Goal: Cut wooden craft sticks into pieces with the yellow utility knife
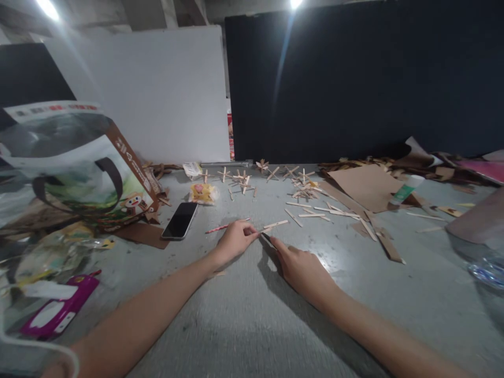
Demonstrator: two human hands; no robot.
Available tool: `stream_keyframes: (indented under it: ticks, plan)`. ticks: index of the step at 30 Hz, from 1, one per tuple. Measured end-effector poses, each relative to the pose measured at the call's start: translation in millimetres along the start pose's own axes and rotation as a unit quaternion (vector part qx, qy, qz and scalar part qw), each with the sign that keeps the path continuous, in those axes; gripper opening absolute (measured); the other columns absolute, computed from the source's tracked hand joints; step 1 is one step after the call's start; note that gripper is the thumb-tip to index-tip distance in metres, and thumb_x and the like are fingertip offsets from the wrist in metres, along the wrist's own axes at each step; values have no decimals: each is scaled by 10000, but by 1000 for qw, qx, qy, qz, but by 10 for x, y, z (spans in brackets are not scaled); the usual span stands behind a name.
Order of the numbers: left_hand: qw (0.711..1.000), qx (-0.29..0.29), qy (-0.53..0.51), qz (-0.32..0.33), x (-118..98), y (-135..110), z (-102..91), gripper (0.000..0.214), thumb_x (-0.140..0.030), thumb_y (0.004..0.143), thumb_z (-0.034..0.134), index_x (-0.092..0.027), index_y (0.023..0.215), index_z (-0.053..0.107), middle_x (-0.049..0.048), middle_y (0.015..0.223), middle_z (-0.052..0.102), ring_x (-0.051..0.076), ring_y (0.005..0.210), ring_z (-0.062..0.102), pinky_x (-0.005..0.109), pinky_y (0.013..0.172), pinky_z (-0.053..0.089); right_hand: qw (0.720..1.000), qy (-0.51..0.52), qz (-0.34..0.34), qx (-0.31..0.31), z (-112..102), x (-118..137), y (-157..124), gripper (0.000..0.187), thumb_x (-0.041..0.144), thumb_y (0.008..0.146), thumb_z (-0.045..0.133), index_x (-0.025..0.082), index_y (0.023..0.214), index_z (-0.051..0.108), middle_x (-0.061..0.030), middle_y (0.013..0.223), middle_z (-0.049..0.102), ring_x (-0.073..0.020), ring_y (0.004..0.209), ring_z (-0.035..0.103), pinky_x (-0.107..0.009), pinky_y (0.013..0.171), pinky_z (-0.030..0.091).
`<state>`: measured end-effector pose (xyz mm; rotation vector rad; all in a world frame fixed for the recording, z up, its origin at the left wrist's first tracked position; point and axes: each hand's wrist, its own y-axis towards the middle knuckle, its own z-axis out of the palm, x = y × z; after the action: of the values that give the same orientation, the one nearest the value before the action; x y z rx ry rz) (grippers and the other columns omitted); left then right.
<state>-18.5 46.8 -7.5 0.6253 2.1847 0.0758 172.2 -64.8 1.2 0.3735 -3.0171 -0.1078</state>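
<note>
Near the middle of the table, my left hand (235, 239) is closed in a pinch, its fingertips on a small wooden stick (267, 229) that is mostly hidden. My right hand (301, 266) grips a slim dark tool (266, 238) that looks like a craft knife. Its tip meets the stick close to my left fingertips. Just beyond lies another flat wooden stick (276, 224). A red-and-white striped pencil-like stick (217, 229) rests behind my left hand. Farther back are several loose wooden sticks (313, 215) and crossed-stick pieces (272, 173).
On the left are a phone (180, 220), a small yellow packet (202, 193), a large printed bag (118, 184) and a purple device (61, 307). Cardboard (364, 186) and a white-green tube (407, 190) lie to the right. A black panel (354, 84) and white panel (157, 94) stand behind.
</note>
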Motion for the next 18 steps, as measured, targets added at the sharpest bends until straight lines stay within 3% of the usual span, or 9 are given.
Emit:
stream_keyframes:
  ticks: [9, 18]
  plan:
    - [1000, 8, -9, -9, -10, 10, -15, 207, -290, 868, 706, -158, 717, 759, 56, 761, 736, 204, 748, 653, 282, 688, 457, 1000, 1, -5, 14, -48, 8, 27, 574, 113, 955, 454, 218, 1519, 440, -113, 970, 780, -226, 730, 737, -260, 540, 328]
    - [1000, 11, -11, -20, -20, 18, -3, 206, -302, 863, 710, -160, 723, 763, 41, 707, 726, 200, 707, 638, 283, 654, 432, 999, -5, -12, 40, -65, -6, 88, 510, 138, 965, 449, 185, 1471, 488, -125, 871, 766, -252, 711, 720, -272, 564, 343]
